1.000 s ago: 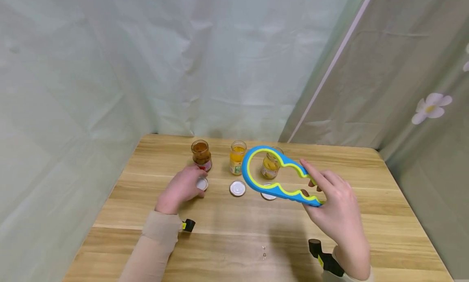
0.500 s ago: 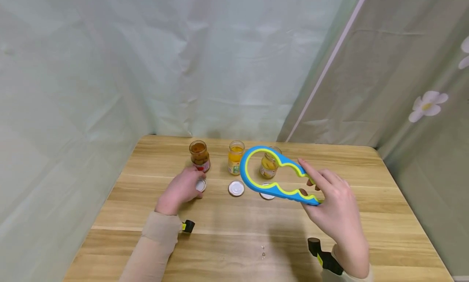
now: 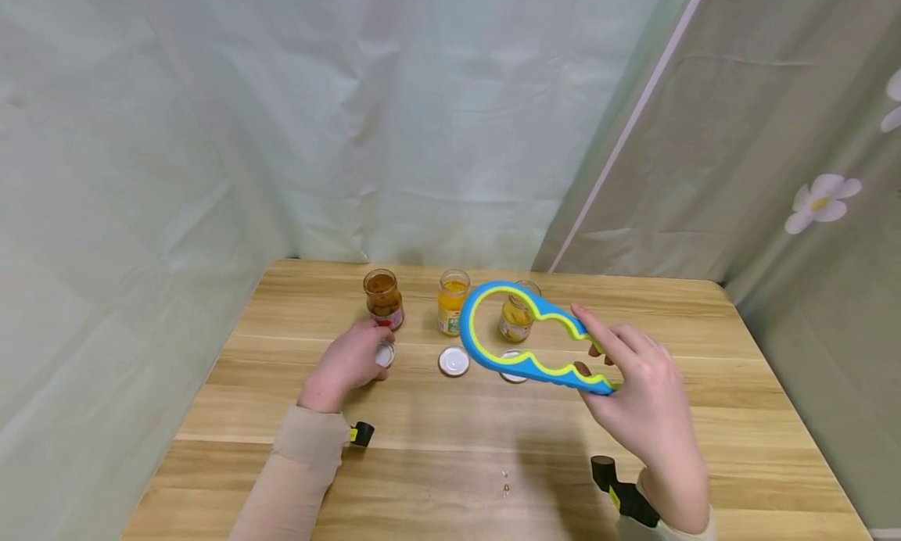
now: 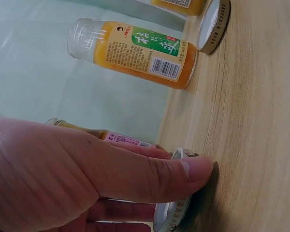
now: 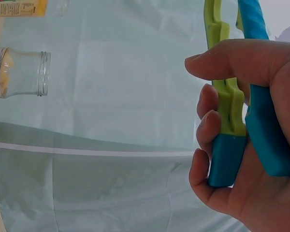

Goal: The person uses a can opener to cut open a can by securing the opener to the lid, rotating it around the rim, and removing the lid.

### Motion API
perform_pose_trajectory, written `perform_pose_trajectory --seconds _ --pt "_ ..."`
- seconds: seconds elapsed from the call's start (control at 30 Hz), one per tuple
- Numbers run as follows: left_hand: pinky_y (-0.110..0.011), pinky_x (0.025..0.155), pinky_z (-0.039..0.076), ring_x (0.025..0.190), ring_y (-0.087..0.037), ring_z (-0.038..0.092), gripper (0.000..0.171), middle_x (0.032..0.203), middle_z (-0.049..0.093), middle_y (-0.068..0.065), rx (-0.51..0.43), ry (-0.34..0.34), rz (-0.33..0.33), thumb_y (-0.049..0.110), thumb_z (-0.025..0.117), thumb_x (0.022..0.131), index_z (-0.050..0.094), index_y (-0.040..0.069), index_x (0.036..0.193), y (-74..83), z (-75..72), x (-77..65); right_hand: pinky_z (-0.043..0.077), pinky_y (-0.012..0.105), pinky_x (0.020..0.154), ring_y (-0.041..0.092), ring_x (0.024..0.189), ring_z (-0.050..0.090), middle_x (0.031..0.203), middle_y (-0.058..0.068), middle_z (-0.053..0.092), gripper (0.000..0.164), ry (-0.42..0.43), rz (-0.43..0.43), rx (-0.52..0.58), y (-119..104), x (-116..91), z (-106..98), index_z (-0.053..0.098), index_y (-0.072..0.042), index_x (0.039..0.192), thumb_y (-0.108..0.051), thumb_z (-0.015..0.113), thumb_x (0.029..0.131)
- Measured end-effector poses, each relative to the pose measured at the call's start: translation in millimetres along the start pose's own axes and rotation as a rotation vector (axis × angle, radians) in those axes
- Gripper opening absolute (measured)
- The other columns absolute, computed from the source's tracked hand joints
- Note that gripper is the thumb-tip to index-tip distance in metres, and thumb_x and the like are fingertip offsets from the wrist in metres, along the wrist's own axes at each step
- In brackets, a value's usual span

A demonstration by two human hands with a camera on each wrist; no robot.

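Note:
My left hand [image 3: 346, 366] is low at the table's left, thumb and fingers pinching the rim of a jar lid [image 4: 170, 212], white inside. Just behind it stands an uncapped jar of brown contents [image 3: 383, 297], its pink label partly hidden by the fingers. My right hand [image 3: 647, 404] holds a blue and lime-green jar opener [image 3: 468, 322] by its two handles, raised over the table. Through its loop an uncapped jar of yellow pieces [image 3: 517, 322] shows. Between these jars stands an uncapped jar of orange contents [image 3: 452, 300].
A second lid [image 3: 454, 361] lies inside up before the middle jar. Partly behind the opener lies another lid [image 3: 514, 377]. Small wet-looking drops [image 3: 506, 488] dot the wooden table [image 3: 436, 428] near the front. A pale curtain [image 3: 450, 134] hangs behind.
The head view shifts slightly at first, moving the scene a little left. Both hands keep their holds on the lid and the jar opener, with almost no movement.

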State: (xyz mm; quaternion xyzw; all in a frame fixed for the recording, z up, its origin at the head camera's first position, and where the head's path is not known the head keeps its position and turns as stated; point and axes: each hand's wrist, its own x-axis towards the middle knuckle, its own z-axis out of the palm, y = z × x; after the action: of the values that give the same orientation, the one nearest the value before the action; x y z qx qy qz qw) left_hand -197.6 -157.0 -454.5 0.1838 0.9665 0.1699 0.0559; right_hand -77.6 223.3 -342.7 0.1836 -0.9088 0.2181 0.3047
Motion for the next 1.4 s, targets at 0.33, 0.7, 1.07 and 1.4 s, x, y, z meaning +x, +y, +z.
perform_pose_trajectory --seconds 0.33,0.7,1.07,1.4 --pt "-0.050 0.089 0.050 0.102 -0.031 0.056 0.053 0.116 0.060 -0.015 0.004 0.018 0.009 0.012 0.091 0.065 0.066 0.005 0.111 -0.8 0.6 -0.2 0.039 0.037 0.063 0.010 0.075 0.051 0.083 -0.010 0.057 0.074 0.006 -0.013 -0.009 -0.6 0.0 -0.1 0.057 -0.030 0.140 -0.010 0.075 0.071" --pt "-0.050 0.088 0.050 0.100 -0.030 0.056 0.053 0.113 0.060 -0.014 0.004 0.028 0.007 0.012 0.091 0.065 0.066 0.005 0.111 0.4 2.1 -1.1 0.039 0.037 0.063 0.011 0.074 0.051 0.084 -0.010 0.058 0.075 -0.008 0.003 -0.006 -1.0 -1.1 -1.5 0.055 -0.033 0.141 -0.011 0.075 0.072" --pt "-0.050 0.089 0.050 0.102 -0.031 0.057 0.056 0.115 0.061 -0.015 0.001 0.024 0.005 0.011 0.092 0.064 0.065 0.004 0.112 1.7 2.2 -1.6 0.038 0.037 0.063 0.009 0.073 0.048 0.083 -0.010 0.057 0.075 -0.016 0.006 -0.009 -1.1 -1.3 -2.2 0.054 -0.033 0.141 -0.011 0.074 0.072" --pt "-0.050 0.088 0.050 0.101 -0.030 0.057 0.055 0.116 0.060 -0.015 -0.006 0.027 0.000 0.009 0.090 0.065 0.065 0.004 0.113 2.2 0.4 -2.0 0.039 0.038 0.064 0.009 0.073 0.048 0.083 -0.009 0.056 0.075 -0.022 0.012 -0.014 -0.4 -0.8 -2.7 0.054 -0.034 0.142 -0.012 0.074 0.073"
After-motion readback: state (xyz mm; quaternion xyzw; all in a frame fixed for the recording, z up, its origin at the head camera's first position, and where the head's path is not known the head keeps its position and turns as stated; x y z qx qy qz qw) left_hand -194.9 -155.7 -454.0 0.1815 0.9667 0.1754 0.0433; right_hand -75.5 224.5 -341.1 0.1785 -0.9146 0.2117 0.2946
